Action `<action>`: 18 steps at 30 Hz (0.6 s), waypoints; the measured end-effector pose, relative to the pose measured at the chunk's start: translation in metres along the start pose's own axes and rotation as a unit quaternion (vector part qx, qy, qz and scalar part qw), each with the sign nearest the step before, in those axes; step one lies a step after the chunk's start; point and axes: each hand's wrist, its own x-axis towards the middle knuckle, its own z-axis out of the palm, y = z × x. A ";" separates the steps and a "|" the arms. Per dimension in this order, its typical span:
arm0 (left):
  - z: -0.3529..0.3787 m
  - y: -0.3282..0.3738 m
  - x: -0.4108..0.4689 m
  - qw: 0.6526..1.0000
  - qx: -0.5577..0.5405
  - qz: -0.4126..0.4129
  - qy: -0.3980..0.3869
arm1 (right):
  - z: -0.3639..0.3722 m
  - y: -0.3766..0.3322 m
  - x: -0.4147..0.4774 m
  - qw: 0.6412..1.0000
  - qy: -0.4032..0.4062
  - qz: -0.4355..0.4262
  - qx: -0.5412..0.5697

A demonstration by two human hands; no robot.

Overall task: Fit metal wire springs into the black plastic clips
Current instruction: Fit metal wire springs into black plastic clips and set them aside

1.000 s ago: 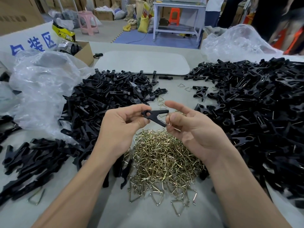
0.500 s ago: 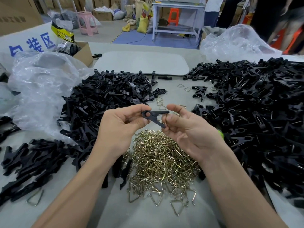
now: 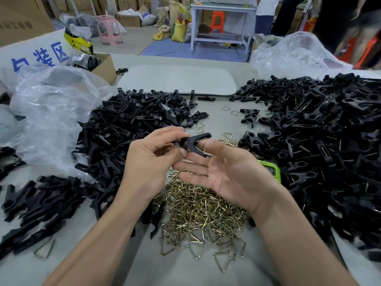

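Note:
My left hand pinches a black plastic clip by its ringed end, above the table's middle. The clip's two arms spread to the right, and a brass wire spring shows between them. My right hand lies palm up just below and to the right of the clip, fingers straight and holding nothing. Under both hands sits a heap of brass wire springs.
Black clip parts are piled at the left and front left. A larger pile of clips fills the right. Clear plastic bags lie far left and back right. A green device peeks out beside my right wrist. A grey board lies behind.
My right hand has let go of the clip and spring and opened palm up. The clip's arms now stand spread apart in my left hand.

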 end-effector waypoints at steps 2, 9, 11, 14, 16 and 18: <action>0.001 0.000 -0.001 0.999 0.037 0.001 0.009 | 0.000 0.001 0.000 1.000 0.002 -0.002 -0.016; 0.004 0.006 -0.008 0.979 0.193 0.066 -0.013 | 0.002 0.001 -0.001 0.999 0.023 -0.019 -0.033; 0.003 0.004 -0.008 0.978 0.195 0.071 -0.012 | 0.002 0.001 -0.001 0.998 0.034 -0.023 -0.040; 0.001 0.000 -0.006 0.984 0.165 0.059 -0.019 | 0.003 0.002 -0.001 0.997 0.044 -0.028 -0.049; 0.000 0.000 -0.005 0.989 0.135 0.052 -0.025 | 0.003 0.002 -0.001 0.997 0.040 -0.031 -0.052; 0.001 -0.001 -0.004 0.994 0.098 0.046 -0.025 | 0.003 0.002 -0.001 0.998 0.023 -0.032 -0.052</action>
